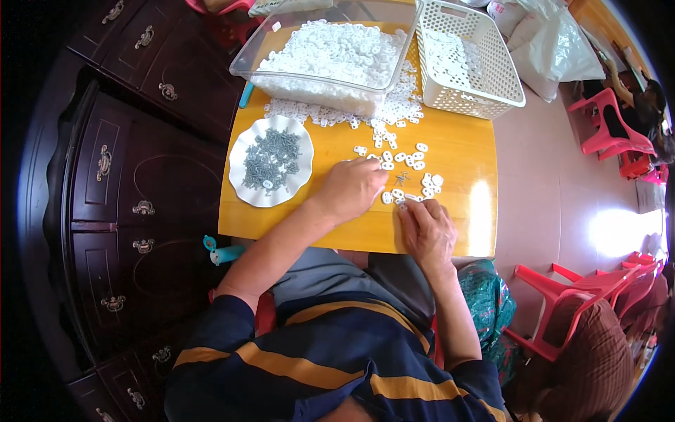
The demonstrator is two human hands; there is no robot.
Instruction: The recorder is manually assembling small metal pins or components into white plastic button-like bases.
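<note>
left hand (349,188) fingers curled over small white pieces (404,163), grip unclear; right hand (427,228) pinching one; one plate (271,160).

small white rings (404,163), loosely scattered (plastic, perhaps)

Dark wooden cabinet (133,204) at left, red plastic chairs (576,295) on pale glossy floor (548,204).

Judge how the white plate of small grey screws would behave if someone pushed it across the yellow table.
The plate looks thin and light, so it would probably slide easily on the glossy table. The screws lie in a loose heap, so they would likely shift or spill over the shallow wavy rim if it were pushed fast.
</note>
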